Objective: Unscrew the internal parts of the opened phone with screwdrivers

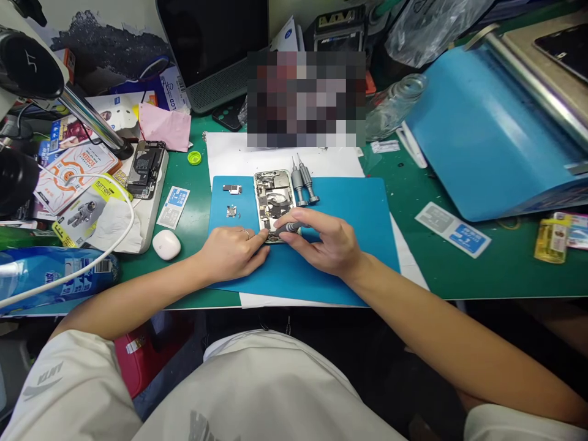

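Observation:
An opened smartphone (275, 199) lies on the blue mat (349, 239), its inner parts and boards showing. My right hand (328, 242) pinches a dark grey screwdriver (289, 227) over the phone's lower end; the screwdriver's tip is hidden. Resting on the mat at the phone's lower left corner, my left hand (232, 252) touches the phone's edge with a stretched finger, its thumb apart. Two more grey screwdrivers, one of them nearer (298, 184), stand tips up right of the phone. Left of it lie a small metal bracket (232, 189) and another small part (232, 211).
A white earbud case (166, 245), a green cap (194, 158) and a second opened phone (146, 168) are on the left. Boxes and a blue bottle (59, 275) crowd that side. A large blue sheet (468, 135) and a sticker card (452, 229) lie right; a dark screen (214, 43) stands behind.

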Action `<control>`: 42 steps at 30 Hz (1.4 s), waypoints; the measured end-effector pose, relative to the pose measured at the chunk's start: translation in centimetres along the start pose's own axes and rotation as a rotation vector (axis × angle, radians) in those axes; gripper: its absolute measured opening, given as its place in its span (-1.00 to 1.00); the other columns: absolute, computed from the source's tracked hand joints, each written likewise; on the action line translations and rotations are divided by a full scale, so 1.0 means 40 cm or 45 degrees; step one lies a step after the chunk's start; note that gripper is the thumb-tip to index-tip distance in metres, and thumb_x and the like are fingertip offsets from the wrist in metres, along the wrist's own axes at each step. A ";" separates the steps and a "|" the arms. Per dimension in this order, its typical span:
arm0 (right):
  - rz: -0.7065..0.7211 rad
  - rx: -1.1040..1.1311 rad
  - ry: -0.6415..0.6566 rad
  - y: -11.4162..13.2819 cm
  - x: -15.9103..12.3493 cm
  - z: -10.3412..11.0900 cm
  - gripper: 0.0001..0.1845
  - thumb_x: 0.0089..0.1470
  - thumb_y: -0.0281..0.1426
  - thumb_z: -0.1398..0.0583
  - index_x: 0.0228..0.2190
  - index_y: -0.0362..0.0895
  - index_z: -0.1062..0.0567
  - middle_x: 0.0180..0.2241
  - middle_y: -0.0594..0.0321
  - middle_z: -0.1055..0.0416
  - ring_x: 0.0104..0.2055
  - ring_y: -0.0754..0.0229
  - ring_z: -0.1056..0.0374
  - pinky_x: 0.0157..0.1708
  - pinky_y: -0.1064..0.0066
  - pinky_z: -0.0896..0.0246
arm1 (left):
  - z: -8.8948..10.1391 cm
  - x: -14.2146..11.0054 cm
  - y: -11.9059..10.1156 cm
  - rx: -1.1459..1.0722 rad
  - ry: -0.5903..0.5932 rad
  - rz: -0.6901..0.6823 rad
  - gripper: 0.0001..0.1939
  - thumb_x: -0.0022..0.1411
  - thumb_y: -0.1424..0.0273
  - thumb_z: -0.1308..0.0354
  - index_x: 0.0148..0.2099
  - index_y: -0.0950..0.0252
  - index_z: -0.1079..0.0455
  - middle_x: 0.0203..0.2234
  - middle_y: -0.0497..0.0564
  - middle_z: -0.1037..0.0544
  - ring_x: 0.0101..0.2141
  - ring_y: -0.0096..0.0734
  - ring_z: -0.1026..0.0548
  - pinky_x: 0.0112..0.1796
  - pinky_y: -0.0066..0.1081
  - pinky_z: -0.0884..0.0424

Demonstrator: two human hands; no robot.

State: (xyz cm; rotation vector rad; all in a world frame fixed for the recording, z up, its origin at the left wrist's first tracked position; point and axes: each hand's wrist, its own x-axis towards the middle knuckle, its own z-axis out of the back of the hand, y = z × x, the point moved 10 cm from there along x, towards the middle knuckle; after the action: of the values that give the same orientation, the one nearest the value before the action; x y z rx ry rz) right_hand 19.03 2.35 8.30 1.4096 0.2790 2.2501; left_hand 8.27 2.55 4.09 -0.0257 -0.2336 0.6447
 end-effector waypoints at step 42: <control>0.016 -0.113 0.032 0.003 -0.003 -0.010 -0.21 0.16 -0.53 -0.27 0.32 0.01 -0.13 -0.23 0.17 -0.58 -0.35 0.16 -0.51 -0.38 0.29 -0.53 | 0.001 0.000 -0.002 -0.015 -0.022 -0.013 -0.59 0.49 0.24 0.09 0.07 0.39 -0.47 -0.48 0.03 -0.59 -0.46 -0.33 -0.57 -0.54 -0.38 -0.27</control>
State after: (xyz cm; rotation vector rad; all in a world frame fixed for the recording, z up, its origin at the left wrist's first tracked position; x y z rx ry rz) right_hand 18.68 2.22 8.05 1.3419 0.1767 2.2624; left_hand 8.30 2.50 4.14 -0.0301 -0.2539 0.6339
